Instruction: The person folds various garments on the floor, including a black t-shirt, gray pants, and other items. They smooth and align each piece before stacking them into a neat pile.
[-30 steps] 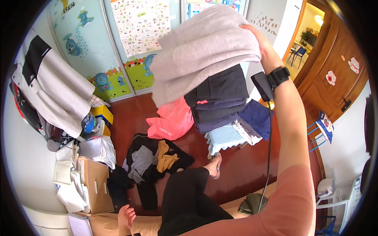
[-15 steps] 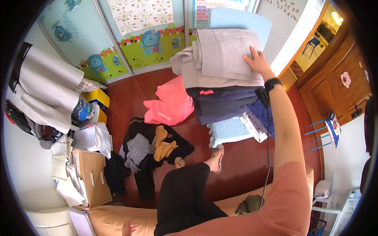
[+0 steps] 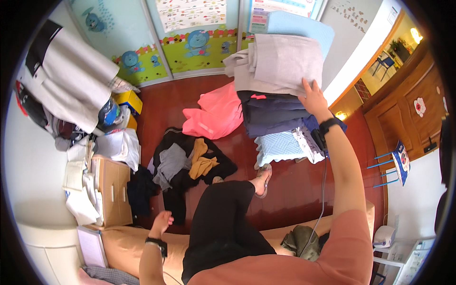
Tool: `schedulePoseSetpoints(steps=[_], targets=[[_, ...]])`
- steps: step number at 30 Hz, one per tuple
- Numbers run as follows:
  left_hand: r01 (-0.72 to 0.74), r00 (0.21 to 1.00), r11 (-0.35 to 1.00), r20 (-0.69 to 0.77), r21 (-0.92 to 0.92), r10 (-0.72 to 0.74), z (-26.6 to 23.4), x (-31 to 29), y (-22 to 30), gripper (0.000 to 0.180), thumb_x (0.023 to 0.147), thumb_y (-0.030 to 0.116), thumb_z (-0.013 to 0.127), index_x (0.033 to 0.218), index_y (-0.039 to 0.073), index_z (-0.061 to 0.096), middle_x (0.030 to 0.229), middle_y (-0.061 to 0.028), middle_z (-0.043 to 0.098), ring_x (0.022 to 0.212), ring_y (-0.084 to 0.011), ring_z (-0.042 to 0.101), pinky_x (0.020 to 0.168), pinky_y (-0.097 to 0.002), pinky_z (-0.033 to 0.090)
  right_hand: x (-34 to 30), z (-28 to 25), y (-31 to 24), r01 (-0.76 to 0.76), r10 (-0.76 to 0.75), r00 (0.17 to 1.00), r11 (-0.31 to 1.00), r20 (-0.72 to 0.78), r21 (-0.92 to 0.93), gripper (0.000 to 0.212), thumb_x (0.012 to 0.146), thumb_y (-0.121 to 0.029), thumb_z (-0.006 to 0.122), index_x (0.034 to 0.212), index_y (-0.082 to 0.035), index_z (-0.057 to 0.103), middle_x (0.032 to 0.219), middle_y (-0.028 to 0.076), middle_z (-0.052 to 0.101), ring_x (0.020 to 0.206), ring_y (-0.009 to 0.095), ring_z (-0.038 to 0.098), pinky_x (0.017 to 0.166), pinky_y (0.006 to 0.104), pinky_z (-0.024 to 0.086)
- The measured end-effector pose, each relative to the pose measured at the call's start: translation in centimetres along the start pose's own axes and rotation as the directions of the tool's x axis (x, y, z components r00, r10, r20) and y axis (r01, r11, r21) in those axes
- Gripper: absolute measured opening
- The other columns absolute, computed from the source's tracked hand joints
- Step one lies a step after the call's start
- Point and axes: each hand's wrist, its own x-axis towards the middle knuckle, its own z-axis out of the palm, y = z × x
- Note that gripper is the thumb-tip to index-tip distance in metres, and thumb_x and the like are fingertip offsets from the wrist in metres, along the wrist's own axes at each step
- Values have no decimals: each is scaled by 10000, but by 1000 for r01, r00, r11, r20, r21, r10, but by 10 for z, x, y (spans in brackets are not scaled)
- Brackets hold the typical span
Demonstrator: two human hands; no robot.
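Head view. Right hand (image 3: 314, 99), fingers spread wide, palm down, at the lower right edge of the folded light grey cloth (image 3: 287, 61); fingertips overlap that edge, grip not evident. Grey cloth lies on top of a stack of folded dark clothes (image 3: 273, 116), its left end looser and rumpled. Under the stack: light blue textured cover (image 3: 275, 148), with a pale patterned cloth (image 3: 311, 147) beside it on the right. Light blue panel (image 3: 306, 31) upright behind the stack.

Left hand (image 3: 162, 222) low, well apart from the stack, fingers loosely curled; cannot tell whether anything small is inside. Dark bands on 2 wrists.

Pink heap (image 3: 216, 116) on the red-brown floor (image 3: 285, 190), just left of the stack. Nearer the person, a black garment (image 3: 221, 161) spread out, 2 smaller pieces on it: grey cloth (image 3: 172, 164), mustard cloth (image 3: 203, 164).
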Motion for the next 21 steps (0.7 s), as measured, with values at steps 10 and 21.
schedulePoseSetpoints(steps=[10,21], targets=[[-442,869,889,-189,118,457,-58,88,12,273,911,247,467,985,11,582,859,-122,629,793,-207,599,732,-322,472,-222,28,-173,298,-678,641,651,359,698,376,841,-330,541,1105,-65,584,1160,158,552,1093,318,501,914,390,403],[-88,851,915,-448,395,275,-85,186,-6,273,815,277,488,968,112,642,979,-168,626,954,-361,580,848,-425,457,-255,53,-283,211,-722,599,560,347,801,605,697,-307,723,1224,-116,495,1263,154,440,1166,353,415,978,417,346]])
